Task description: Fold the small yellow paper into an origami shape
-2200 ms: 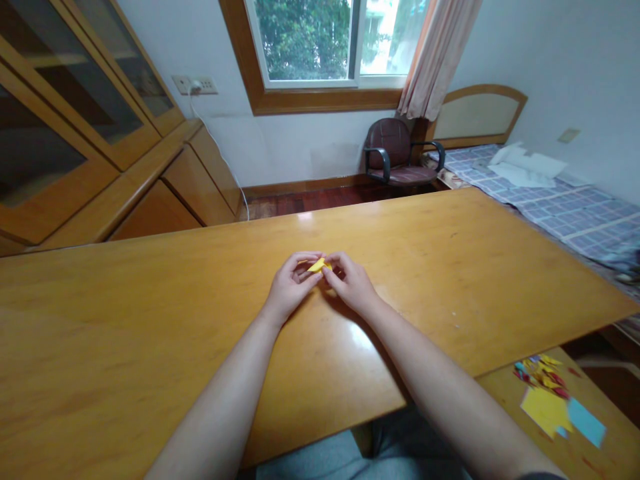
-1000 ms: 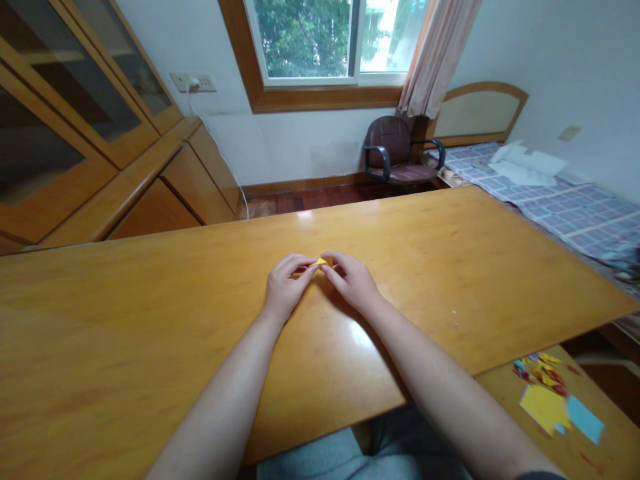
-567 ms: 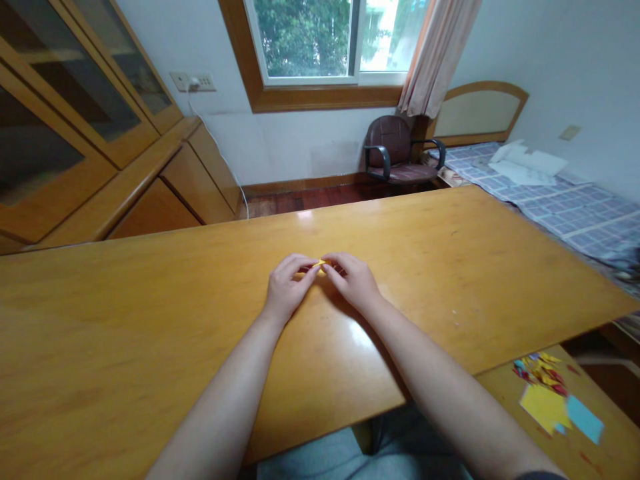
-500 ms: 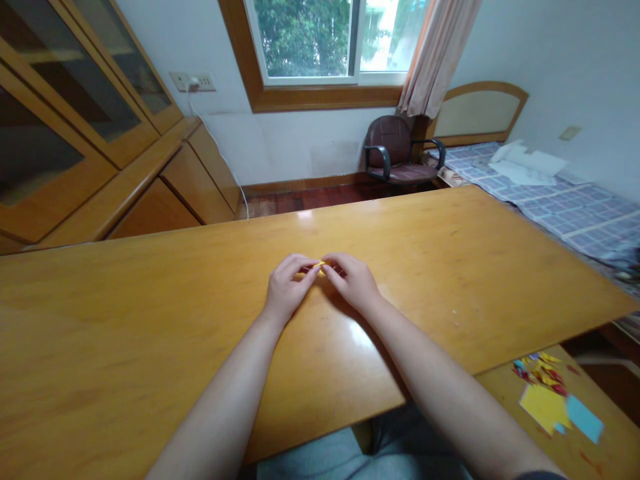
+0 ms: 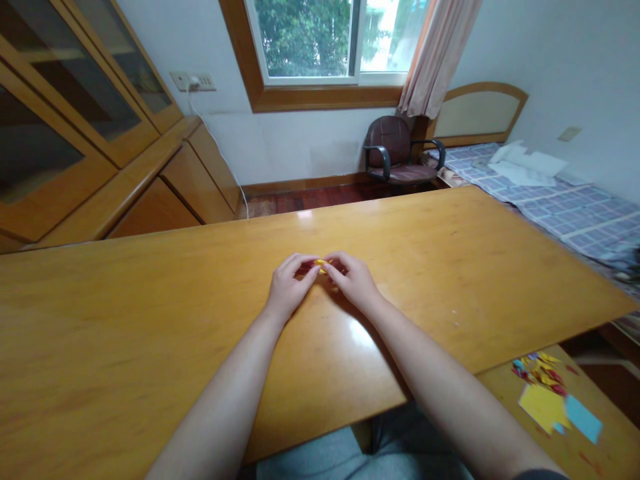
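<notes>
Between my fingertips is a small piece of folded yellow paper point(image 5: 321, 265), held just over the wooden table point(image 5: 150, 347). My left hand point(image 5: 293, 280) pinches its left side between thumb and fingers. From the other side my right hand point(image 5: 353, 277) pinches it too, so the two hands almost meet. Most of the paper is covered by the fingers, and its exact folded shape is too small to make out.
On a lower surface at the right lie a yellow sheet point(image 5: 544, 408), a light blue sheet point(image 5: 584, 419) and a pile of small colourful folded papers point(image 5: 543, 370). Beyond the table stand an office chair point(image 5: 393, 150), a bed point(image 5: 560, 200) and a wooden cabinet point(image 5: 145, 207).
My fingers have shifted slightly around the yellow paper, and a little more of it shows between them. Both hands stay in nearly the same place.
</notes>
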Motion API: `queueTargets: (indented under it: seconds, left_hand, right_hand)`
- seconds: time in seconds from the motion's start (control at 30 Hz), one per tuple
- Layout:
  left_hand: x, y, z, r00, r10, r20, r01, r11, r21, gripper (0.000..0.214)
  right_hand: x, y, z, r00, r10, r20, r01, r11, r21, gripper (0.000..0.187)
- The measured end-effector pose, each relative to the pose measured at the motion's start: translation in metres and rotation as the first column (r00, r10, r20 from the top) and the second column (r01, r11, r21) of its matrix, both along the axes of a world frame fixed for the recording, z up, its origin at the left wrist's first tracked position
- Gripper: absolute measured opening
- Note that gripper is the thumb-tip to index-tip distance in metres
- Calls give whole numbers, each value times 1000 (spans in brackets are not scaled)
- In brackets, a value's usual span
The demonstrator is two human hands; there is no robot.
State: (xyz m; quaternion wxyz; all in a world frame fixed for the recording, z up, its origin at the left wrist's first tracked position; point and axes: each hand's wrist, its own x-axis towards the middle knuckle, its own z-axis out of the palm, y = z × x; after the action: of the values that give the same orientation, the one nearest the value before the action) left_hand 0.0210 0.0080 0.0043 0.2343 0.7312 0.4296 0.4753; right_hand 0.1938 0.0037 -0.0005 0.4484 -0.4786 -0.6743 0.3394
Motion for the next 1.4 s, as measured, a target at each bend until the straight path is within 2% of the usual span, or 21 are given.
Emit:
queueTargets:
  seconds: [0.2,0.3,0.43,0.73,0.9,1.03,1.23,1.33,1.4]
  left_hand:
    - [1,-1,3,999,-41,-17,41,999,-6,15]
    - [0,0,4,997,-73,-23,73,997,2,14]
    - [-1,1,1,999,-40,-28,39,999,-34,11]
    - [0,3,-5,991,41,130,-14,979,-204,9]
    - [1,5,-5,969,77,235,-14,966,-259,10]
    - [1,7,-8,945,99,313,0,953,-303,12]
    - [0,7,-8,932,79,353,68,920,-387,18]
    - [0,5,-5,951,34,307,86,925,-369,17]
    - [-1,5,-3,962,-12,273,94,952,-291,16]
  right_hand:
    - [1,-1,4,997,-12,71,7,997,74,17]
    - [2,-1,5,998,-18,64,14,998,66,16]
    - [1,-1,6,999,7,43,-8,999,33,13]
    - [3,2,-5,999,52,-12,-52,999,-7,20]
    - [7,2,-5,996,70,50,-73,994,76,23]
    - [10,1,-1,987,105,121,-123,980,153,18]
    - [10,2,1,991,48,123,-72,978,196,13]
    - [9,2,2,997,25,71,-37,985,168,14]
    - [9,2,3,1000,13,28,-16,992,123,17]
